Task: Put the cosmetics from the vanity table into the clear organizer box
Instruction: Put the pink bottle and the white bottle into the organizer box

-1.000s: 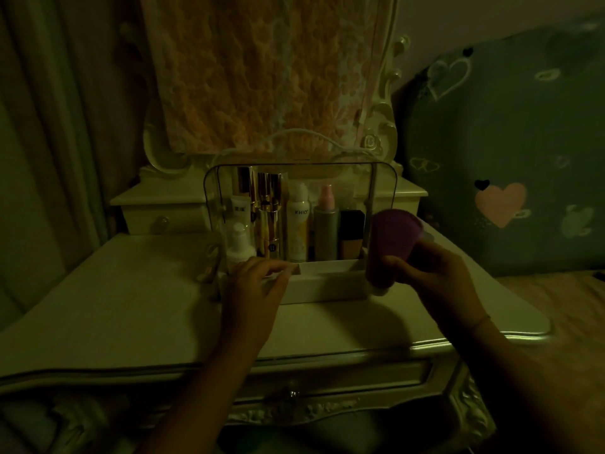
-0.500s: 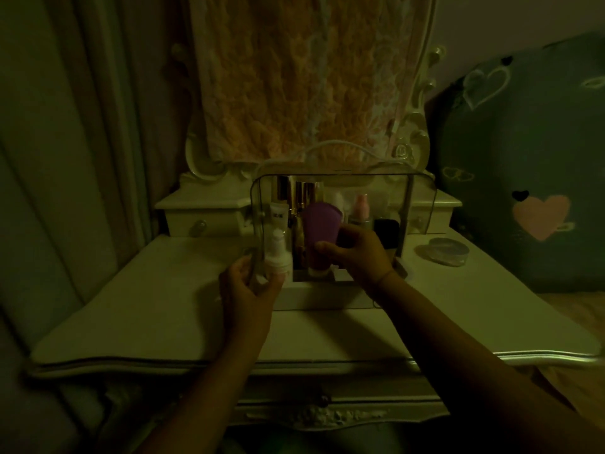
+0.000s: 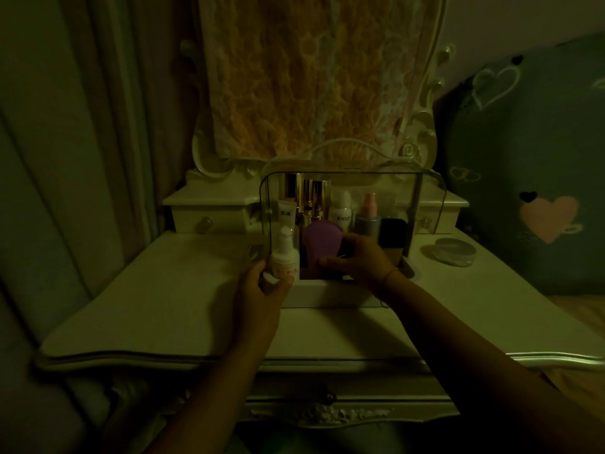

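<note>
Purple tube (image 3: 322,240): upright, inside the clear organizer box (image 3: 429,198), front row, base down in the tray. Right hand (image 3: 360,260) wrapped round its lower half. Left hand (image 3: 262,290) grips the box's front-left corner, right beside the white pump bottle (image 3: 285,257). Box sits mid-surface (image 3: 196,306), toward the back edge. Back row: gold-capped tubes (image 3: 311,198), white bottle (image 3: 342,211), pink-capped spray (image 3: 368,217). Round compact (image 3: 453,252) sits outside the box near the surface's right edge.
</note>
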Demonstrator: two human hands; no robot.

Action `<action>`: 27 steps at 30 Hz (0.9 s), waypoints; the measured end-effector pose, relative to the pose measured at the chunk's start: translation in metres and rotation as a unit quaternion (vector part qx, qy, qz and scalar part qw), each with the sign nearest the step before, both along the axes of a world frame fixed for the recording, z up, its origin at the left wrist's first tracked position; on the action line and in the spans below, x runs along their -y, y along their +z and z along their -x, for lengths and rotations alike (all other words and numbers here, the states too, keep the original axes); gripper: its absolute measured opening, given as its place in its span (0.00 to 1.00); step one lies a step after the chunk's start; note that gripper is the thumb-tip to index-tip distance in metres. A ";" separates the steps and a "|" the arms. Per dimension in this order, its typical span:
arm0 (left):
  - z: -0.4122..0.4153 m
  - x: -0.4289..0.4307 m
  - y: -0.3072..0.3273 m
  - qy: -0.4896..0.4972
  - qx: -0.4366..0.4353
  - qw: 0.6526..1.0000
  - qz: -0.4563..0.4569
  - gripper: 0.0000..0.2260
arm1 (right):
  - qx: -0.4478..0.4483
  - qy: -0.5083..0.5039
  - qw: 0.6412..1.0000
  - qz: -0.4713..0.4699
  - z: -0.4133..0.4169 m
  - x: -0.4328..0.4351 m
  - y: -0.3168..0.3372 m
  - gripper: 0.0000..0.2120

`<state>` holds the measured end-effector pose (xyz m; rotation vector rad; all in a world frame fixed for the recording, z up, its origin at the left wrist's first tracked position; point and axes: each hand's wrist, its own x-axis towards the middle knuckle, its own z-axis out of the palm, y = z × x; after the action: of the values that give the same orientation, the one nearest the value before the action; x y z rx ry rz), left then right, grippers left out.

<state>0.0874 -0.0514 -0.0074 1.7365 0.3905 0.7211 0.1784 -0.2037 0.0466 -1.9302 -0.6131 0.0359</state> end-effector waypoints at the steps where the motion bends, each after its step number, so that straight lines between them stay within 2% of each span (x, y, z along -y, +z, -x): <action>1: 0.000 0.000 0.000 0.001 -0.001 1.000 -0.002 0.26 | 0.001 0.001 1.000 0.006 0.000 0.000 0.001 0.22; 8: 0.000 0.000 -0.001 0.000 0.000 1.000 0.011 0.26 | 0.015 0.014 0.999 0.044 0.003 0.003 0.003 0.23; 18: -0.002 -0.001 -0.003 0.002 -0.015 1.000 0.005 0.26 | 0.023 -0.011 0.999 0.033 0.009 0.008 -0.002 0.21; 22: -0.002 -0.002 -0.002 0.011 -0.006 1.000 0.020 0.24 | 0.078 -0.066 0.994 0.038 0.023 0.017 -0.009 0.21; 25: 0.003 -0.010 0.001 0.054 0.016 0.998 0.030 0.21 | 0.188 -0.139 0.972 -0.004 0.044 0.031 -0.024 0.16; 27: 0.002 -0.025 0.007 0.104 0.007 0.994 0.015 0.19 | 0.235 -0.156 0.959 0.002 0.054 0.042 -0.034 0.15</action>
<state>0.0853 -0.0268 -0.0007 1.6771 0.5758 0.8703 0.1241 -0.2453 0.0126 -2.0305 -0.6050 -0.6378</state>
